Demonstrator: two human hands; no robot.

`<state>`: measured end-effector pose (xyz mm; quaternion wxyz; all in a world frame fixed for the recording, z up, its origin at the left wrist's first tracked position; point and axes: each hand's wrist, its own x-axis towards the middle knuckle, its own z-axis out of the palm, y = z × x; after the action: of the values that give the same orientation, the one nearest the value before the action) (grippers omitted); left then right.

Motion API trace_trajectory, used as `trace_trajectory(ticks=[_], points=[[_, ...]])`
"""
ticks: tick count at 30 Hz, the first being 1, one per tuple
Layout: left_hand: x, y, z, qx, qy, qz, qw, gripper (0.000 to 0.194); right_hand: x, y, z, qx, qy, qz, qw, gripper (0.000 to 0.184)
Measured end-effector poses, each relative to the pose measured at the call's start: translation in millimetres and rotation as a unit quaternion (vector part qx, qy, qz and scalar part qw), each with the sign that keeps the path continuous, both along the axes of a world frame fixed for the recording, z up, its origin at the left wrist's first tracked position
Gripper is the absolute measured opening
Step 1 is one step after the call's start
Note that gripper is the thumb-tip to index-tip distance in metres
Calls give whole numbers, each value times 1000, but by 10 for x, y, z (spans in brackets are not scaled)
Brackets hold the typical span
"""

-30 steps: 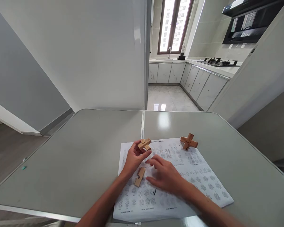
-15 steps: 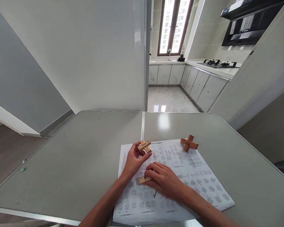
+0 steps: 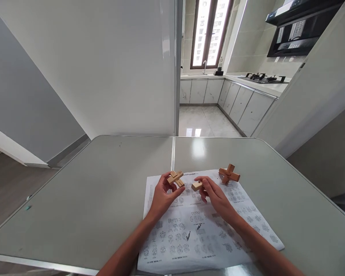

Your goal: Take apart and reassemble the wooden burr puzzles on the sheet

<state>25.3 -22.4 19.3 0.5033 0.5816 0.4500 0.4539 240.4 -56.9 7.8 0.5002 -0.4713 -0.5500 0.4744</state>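
Note:
My left hand point(image 3: 166, 193) is closed on a light wooden puzzle point(image 3: 176, 178) of crossed, interlocking bars, holding it above the paper's upper left. In the fingers of my right hand point(image 3: 214, 194) is a pale wooden puzzle piece point(image 3: 197, 186), with one end pointing left toward the crossed bars. A small gap separates the two. Beneath both hands lies a printed sheet point(image 3: 189, 249) of small diagrams with handwritten tick marks. My right fingers hide part of the loose piece.
A darker, cross-shaped wooden puzzle point(image 3: 229, 174) rests at the sheet's upper right edge. The grey table point(image 3: 89, 199) has a seam down its middle. A small green bit point(image 3: 28, 207) lies near the left edge. Beyond are a wall and a kitchen with a stove point(image 3: 264, 78).
My right hand has lifted the wooden piece off the sheet and carried it up and right, level with the crossed bars. The left hand has hardly moved.

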Motion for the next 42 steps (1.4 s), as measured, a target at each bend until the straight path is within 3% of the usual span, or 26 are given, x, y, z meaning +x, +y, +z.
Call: trace_trajectory(ticks=[9, 16, 30, 42], points=[[22, -54, -2, 52, 48, -29, 997, 60, 27, 12, -100, 130, -101, -81, 983, 31], [40, -93, 26, 94, 76, -52, 991, 59, 36, -9, -35, 221, -184, -78, 955, 20], [20, -116, 9, 136, 119, -95, 979, 60, 67, -47, -102, 297, -304, -43, 904, 22], [16, -127, 13, 193, 157, -107, 963, 54, 106, -64, -51, 300, -297, 7, 907, 23]])
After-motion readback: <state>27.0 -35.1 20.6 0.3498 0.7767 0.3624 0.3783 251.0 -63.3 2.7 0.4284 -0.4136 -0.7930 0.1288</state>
